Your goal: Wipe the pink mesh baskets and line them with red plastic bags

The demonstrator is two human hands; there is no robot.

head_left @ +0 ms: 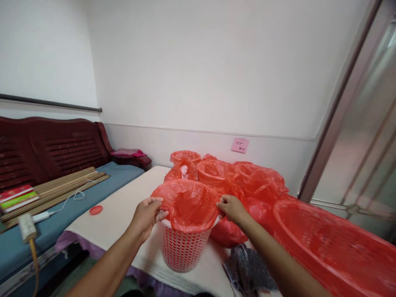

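A white perforated plastic basket point(185, 249) stands upright near the front of the table, with a red plastic bag point(193, 206) lining it and folded over its rim. My left hand point(148, 216) pinches the bag's edge at the left of the rim. On the opposite side, my right hand point(230, 208) grips the bag's edge, fingers closed. The bag hangs partly down the basket's front and covers much of the rim.
Several red-lined baskets point(213, 169) crowd the back of the table. A large red basket point(334, 247) stands at right, a dark grey cloth point(247, 268) near my right forearm. A red lid point(96, 210) lies at left. Beyond is a wooden sofa point(58, 148).
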